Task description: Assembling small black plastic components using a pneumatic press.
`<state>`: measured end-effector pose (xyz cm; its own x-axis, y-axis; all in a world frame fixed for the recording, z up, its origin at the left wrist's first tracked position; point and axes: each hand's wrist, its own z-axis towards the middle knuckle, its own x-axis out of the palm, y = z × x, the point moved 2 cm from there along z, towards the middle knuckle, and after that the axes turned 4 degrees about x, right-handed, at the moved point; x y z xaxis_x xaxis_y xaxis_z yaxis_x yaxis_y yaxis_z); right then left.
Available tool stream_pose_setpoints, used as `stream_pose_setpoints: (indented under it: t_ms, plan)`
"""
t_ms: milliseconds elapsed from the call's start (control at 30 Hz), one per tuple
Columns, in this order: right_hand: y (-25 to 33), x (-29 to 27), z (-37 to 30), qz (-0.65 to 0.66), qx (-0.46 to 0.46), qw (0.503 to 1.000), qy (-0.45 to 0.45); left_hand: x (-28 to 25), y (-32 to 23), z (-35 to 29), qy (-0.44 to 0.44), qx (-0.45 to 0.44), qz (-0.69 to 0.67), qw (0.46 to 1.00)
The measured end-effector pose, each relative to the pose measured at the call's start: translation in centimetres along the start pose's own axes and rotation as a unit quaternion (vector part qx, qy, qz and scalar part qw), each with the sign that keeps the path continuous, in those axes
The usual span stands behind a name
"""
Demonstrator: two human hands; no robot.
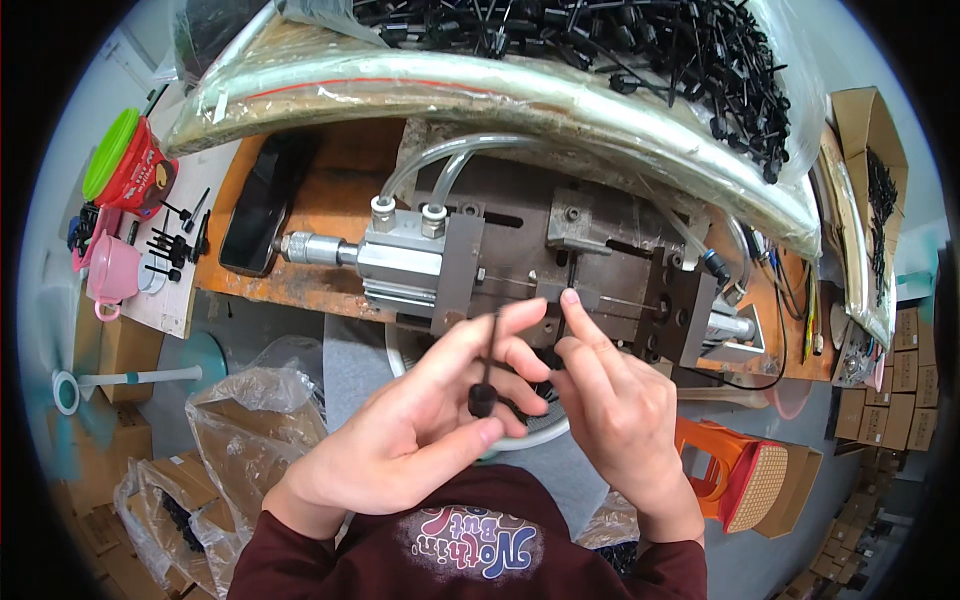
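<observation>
My left hand [390,435] is half curled, palm up, around a black thin-stemmed part with a knobbed head [482,402]. Its stem points up past the index finger, and more black pieces show partly behind the fingers. My right hand [625,415] reaches to the middle of a metal clamping fixture [458,265]. There its index fingertip and thumb close on another thin black stem [573,268], which stands at the fixture's centre block. The lower end of that stem is hidden by the fingers. A silver air cylinder [400,268] with clear hoses sits at the fixture's left.
A plastic-lined tray [480,85] heaped with black stemmed parts overhangs the fixture's far side. On the left are a phone [262,205], a red tub [140,178] and a pink cup [112,268]. Below the bench are a white basket [548,432] and an orange stool [705,460].
</observation>
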<state>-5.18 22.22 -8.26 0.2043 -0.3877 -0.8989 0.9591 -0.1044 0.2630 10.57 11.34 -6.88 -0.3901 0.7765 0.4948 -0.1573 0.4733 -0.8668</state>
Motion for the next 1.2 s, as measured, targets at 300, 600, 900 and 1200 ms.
stream_pose_setpoints:
  t_ms: [300, 600, 900, 1200]
  plan:
    - [-0.8, -3.3, 4.3, 0.103, -0.011, 0.994, 0.032, -0.9, -2.5, -0.7, -0.122, 0.216, 0.363, 0.898]
    - [-5.2, -6.6, 22.4, -0.252, -0.184, 0.935, -0.171, 0.6, 2.4, 2.2, -0.041, 0.311, 0.628, 0.712]
    - [-9.2, -6.0, 21.7, -0.316, -0.166, 0.928, -0.102, 1.2, 4.4, 4.0, -0.01, 0.315, 0.696, 0.645]
    - [-13.7, -11.0, 19.6, 0.279, 0.138, 0.946, -0.091, 1.3, 3.9, 4.0, 0.002, 0.305, 0.703, 0.642]
